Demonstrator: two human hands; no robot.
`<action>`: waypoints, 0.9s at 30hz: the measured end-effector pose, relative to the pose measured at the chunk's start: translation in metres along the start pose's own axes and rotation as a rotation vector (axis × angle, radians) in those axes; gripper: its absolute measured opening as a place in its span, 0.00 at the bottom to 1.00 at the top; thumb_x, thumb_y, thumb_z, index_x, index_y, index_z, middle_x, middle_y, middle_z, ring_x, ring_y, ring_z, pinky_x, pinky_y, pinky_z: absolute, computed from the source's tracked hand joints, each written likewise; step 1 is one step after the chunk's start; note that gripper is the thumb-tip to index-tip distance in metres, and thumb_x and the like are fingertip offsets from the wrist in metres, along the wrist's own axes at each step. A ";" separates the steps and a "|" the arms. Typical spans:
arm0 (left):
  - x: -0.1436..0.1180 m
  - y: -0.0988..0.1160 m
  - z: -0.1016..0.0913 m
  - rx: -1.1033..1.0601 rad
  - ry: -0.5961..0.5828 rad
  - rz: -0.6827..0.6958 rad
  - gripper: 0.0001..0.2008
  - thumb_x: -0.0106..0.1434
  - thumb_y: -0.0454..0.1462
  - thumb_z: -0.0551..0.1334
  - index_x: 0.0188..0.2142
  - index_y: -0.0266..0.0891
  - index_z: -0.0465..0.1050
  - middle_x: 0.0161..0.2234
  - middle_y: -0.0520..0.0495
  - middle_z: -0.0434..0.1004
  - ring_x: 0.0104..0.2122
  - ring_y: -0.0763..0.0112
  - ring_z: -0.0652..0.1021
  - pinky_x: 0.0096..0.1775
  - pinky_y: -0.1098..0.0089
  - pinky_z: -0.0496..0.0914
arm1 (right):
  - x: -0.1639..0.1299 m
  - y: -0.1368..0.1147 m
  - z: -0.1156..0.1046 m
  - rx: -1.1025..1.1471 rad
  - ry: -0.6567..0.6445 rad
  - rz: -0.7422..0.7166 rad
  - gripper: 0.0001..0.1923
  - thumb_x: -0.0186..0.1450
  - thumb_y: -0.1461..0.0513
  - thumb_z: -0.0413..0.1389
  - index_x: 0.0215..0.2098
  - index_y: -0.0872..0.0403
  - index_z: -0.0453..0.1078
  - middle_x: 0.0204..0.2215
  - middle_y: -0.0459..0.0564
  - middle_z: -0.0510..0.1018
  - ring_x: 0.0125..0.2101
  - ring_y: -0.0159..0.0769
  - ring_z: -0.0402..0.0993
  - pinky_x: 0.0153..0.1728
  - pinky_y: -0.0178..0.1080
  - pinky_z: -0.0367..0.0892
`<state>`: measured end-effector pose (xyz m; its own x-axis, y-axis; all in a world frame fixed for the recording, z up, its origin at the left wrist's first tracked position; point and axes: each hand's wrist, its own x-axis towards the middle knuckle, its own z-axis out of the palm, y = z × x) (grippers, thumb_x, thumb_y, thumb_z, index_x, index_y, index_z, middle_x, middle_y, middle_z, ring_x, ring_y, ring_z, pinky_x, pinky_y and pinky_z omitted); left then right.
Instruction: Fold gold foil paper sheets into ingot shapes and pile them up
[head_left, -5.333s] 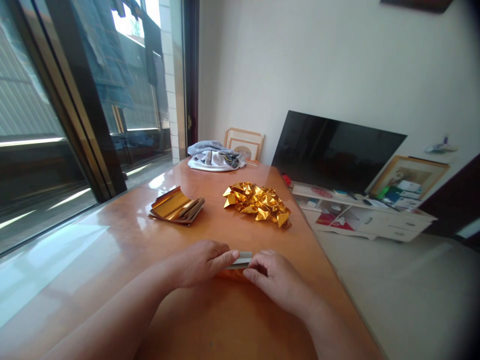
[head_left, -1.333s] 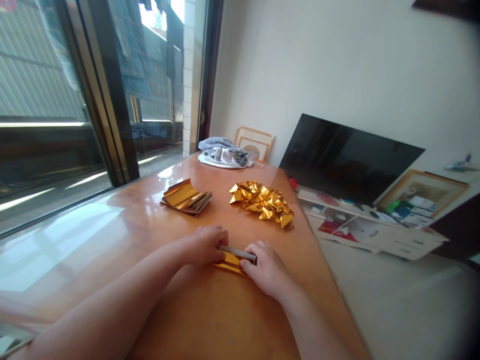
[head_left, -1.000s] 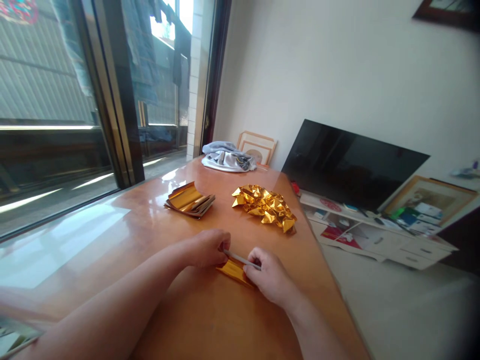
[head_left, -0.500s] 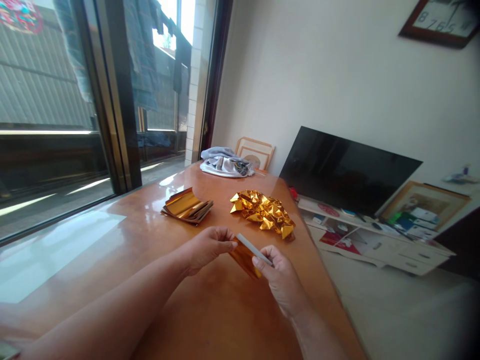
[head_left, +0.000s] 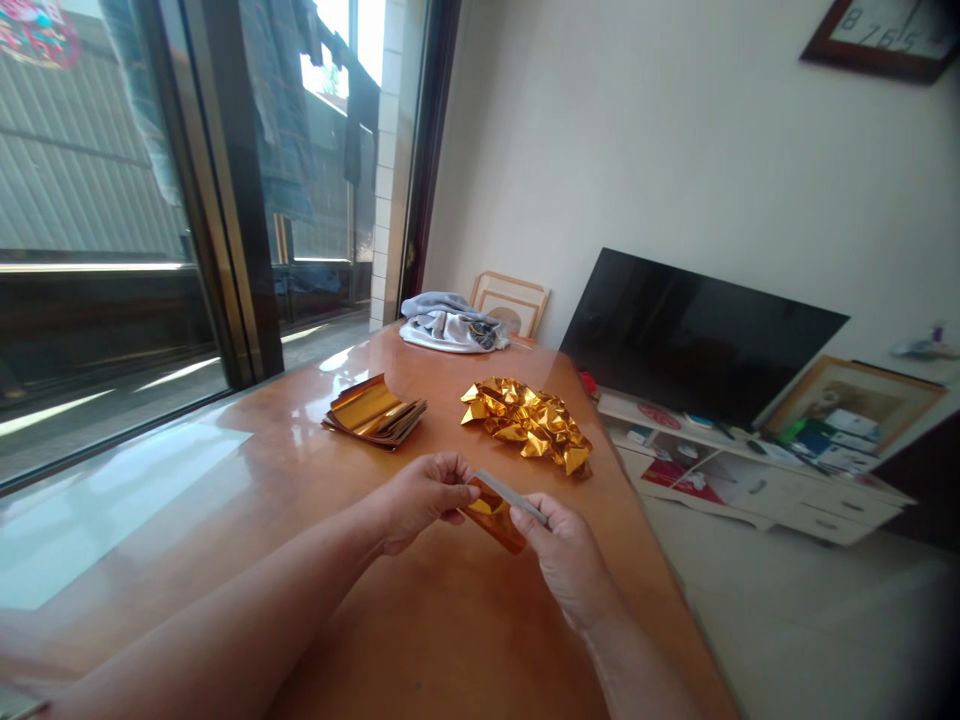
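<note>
I counted two hands of mine, the left hand [head_left: 421,495] and the right hand [head_left: 564,545], with one small folded sheet of gold foil paper [head_left: 495,512] between them. On the one glossy orange-brown wooden counter [head_left: 262,470] lay one flat stack of gold foil sheets [head_left: 374,410], one crumpled heap of gold foil [head_left: 527,420] and one bundle of grey-and-white cloth [head_left: 452,325]. Beyond stood one black flat television screen [head_left: 697,335] and two wooden picture frames [head_left: 511,300].

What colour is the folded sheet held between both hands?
Shiny gold, with a grey-silver top edge; the folded sheet shows best in the head view.
</note>
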<state>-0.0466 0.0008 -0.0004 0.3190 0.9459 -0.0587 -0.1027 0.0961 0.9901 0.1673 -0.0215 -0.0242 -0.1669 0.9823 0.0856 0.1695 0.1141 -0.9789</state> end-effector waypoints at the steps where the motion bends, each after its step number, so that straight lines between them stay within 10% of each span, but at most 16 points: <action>1: 0.000 0.000 0.000 0.002 -0.003 -0.001 0.13 0.55 0.39 0.70 0.34 0.36 0.69 0.30 0.51 0.74 0.29 0.75 0.71 0.31 0.73 0.64 | 0.000 0.000 0.000 -0.010 0.002 -0.004 0.17 0.67 0.49 0.57 0.40 0.55 0.74 0.31 0.47 0.75 0.31 0.36 0.66 0.32 0.36 0.60; 27: 0.004 -0.003 0.007 0.109 0.038 0.042 0.15 0.56 0.46 0.69 0.33 0.37 0.71 0.28 0.52 0.72 0.29 0.71 0.71 0.33 0.72 0.63 | 0.007 0.000 -0.018 -0.016 0.028 0.008 0.11 0.61 0.61 0.58 0.42 0.53 0.66 0.30 0.43 0.75 0.30 0.33 0.69 0.33 0.36 0.62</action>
<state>-0.0385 0.0022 -0.0022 0.2803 0.9597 -0.0199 -0.0114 0.0240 0.9996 0.1834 -0.0121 -0.0206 -0.1384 0.9869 0.0832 0.1864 0.1085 -0.9765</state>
